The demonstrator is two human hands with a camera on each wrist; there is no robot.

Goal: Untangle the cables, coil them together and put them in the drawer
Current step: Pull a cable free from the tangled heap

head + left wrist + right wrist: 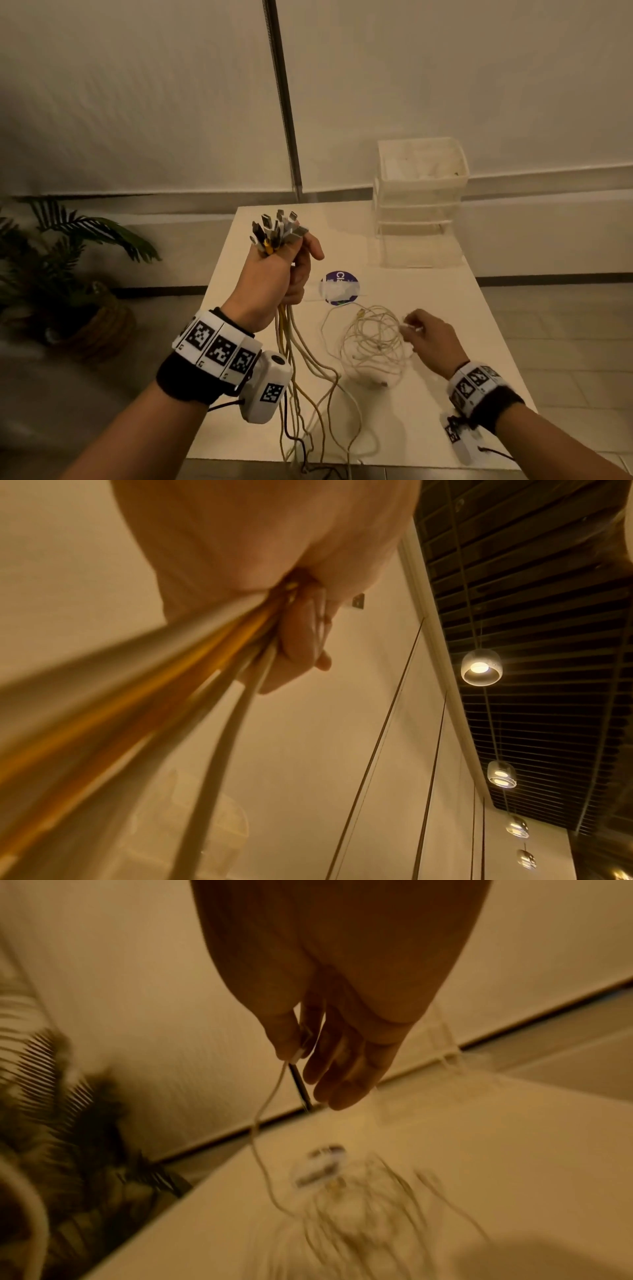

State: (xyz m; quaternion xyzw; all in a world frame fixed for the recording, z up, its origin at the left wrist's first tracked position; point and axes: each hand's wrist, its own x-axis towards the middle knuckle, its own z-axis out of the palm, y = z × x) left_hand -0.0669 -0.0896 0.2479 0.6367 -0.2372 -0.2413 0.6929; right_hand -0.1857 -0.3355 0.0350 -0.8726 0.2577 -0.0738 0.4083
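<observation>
My left hand (281, 274) is raised above the table and grips a bundle of cables (291, 359) just below their plugs (277, 226), which fan out above my fist. White, yellow and dark cords hang from it and trail over the table's near edge. In the left wrist view the cords (219, 653) run out of my closed palm. My right hand (424, 332) pinches the white plug end (301, 1047) of a thin cable between thumb and forefinger. That cable leads into a loose white tangle (370, 342) lying on the table. The white drawer unit (419, 192) stands at the table's far right.
The white table (462, 411) carries a round purple sticker (339, 287) near its middle. A potted plant (61, 274) stands on the floor to the left. A dark pole (284, 99) rises behind the table against a pale wall.
</observation>
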